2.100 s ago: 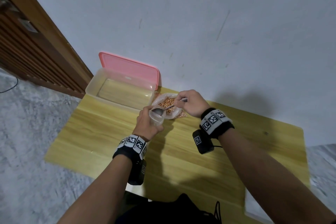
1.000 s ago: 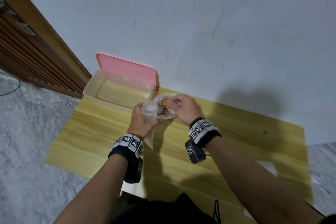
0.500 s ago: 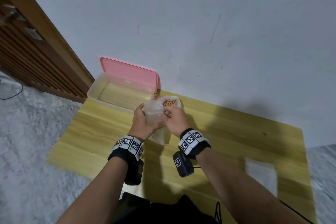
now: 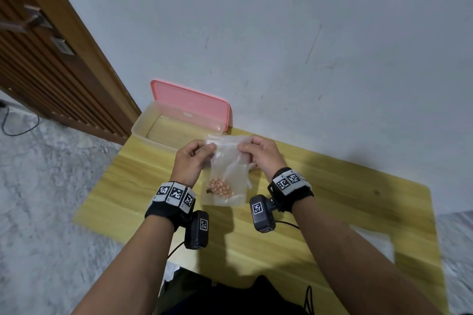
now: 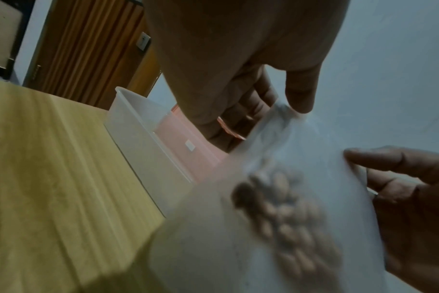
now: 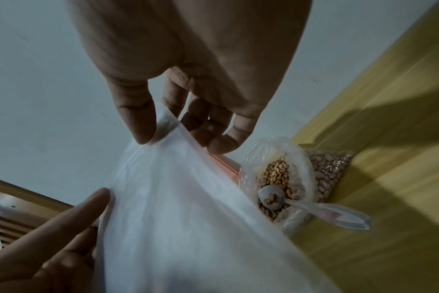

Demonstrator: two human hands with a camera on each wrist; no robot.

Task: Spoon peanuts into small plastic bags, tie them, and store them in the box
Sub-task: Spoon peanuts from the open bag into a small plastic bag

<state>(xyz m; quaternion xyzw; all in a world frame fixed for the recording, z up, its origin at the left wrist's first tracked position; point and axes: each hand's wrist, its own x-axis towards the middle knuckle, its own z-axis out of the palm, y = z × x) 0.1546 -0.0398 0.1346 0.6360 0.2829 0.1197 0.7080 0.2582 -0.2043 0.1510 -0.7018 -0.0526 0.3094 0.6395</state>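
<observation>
A small clear plastic bag (image 4: 227,171) hangs above the wooden table (image 4: 332,202), with a small heap of peanuts (image 4: 220,186) at its bottom. My left hand (image 4: 190,158) pinches its top left corner and my right hand (image 4: 258,155) pinches its top right corner. The left wrist view shows the peanuts (image 5: 286,214) through the bag, blurred. In the right wrist view the bag (image 6: 188,208) fills the middle, and behind it lies the big open bag of peanuts (image 6: 283,178) with the spoon (image 6: 271,197) resting in it. The clear box (image 4: 153,130) with its pink lid (image 4: 189,105) raised stands at the table's back left.
A grey wall rises right behind the table. A wooden door and frame (image 4: 58,59) stand at the left, above a marble-patterned floor (image 4: 51,186). A pale flat sheet (image 4: 371,240) lies on the table at the right front.
The right hand has left the spoon in the big bag and taken the small bag's top. Both hands have lifted the small bag up, spread flat between them.
</observation>
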